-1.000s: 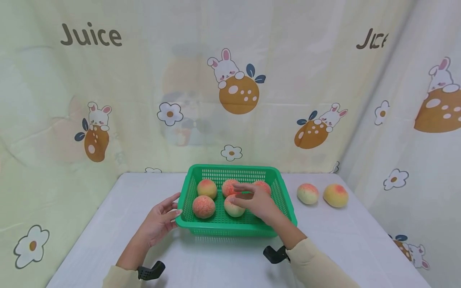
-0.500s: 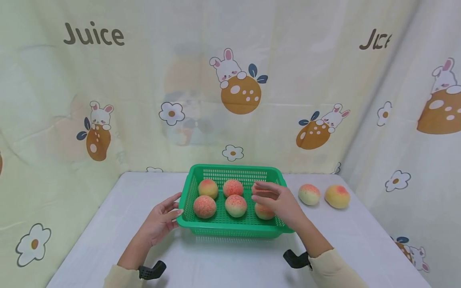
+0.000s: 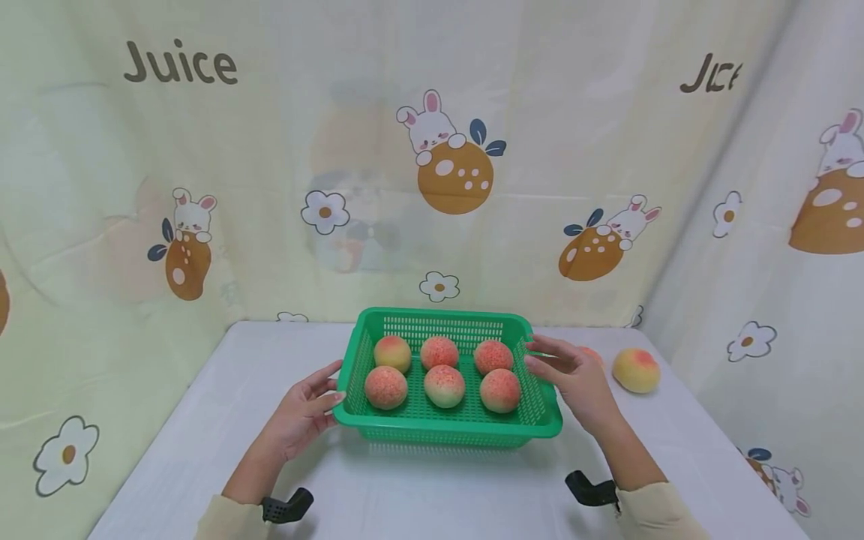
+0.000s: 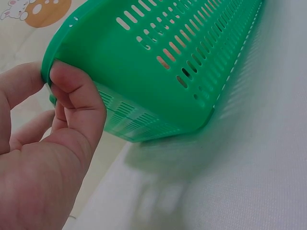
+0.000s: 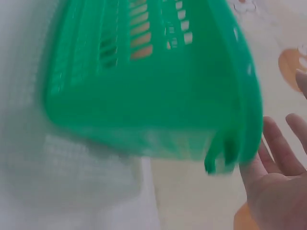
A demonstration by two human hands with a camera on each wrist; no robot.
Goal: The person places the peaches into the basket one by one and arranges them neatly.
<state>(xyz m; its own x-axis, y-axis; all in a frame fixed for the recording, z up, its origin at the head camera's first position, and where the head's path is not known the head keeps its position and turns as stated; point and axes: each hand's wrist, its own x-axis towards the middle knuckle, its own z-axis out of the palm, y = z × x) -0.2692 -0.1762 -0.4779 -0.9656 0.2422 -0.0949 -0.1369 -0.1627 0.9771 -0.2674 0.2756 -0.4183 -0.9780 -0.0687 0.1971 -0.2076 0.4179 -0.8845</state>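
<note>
My left hand [image 3: 300,416] pinches the left rim of a green plastic basket [image 3: 445,429]; in the left wrist view the thumb and curled fingers [image 4: 79,96] meet at that rim. Two rows of peaches lie in the basket, among them a yellowish peach [image 3: 392,353] at back left and a pale-bottomed peach [image 3: 444,386] at front middle. Over the basket's right rim hovers my right hand [image 3: 577,382], its fingers spread and holding nothing. In the right wrist view its fingers [image 5: 283,148] are beside the rim; whether they touch it I cannot tell.
Right of the basket a yellow peach [image 3: 637,370] rests on the white table [image 3: 432,495]. Another peach [image 3: 594,355] there is mostly hidden behind my right hand. A printed curtain [image 3: 324,135] hangs behind the table, and a second curtain [image 3: 756,285] closes the right side.
My right hand has moved right, from above the middle front peach, past the right-hand peaches, to the basket's right rim. The left hand stays on the left rim.
</note>
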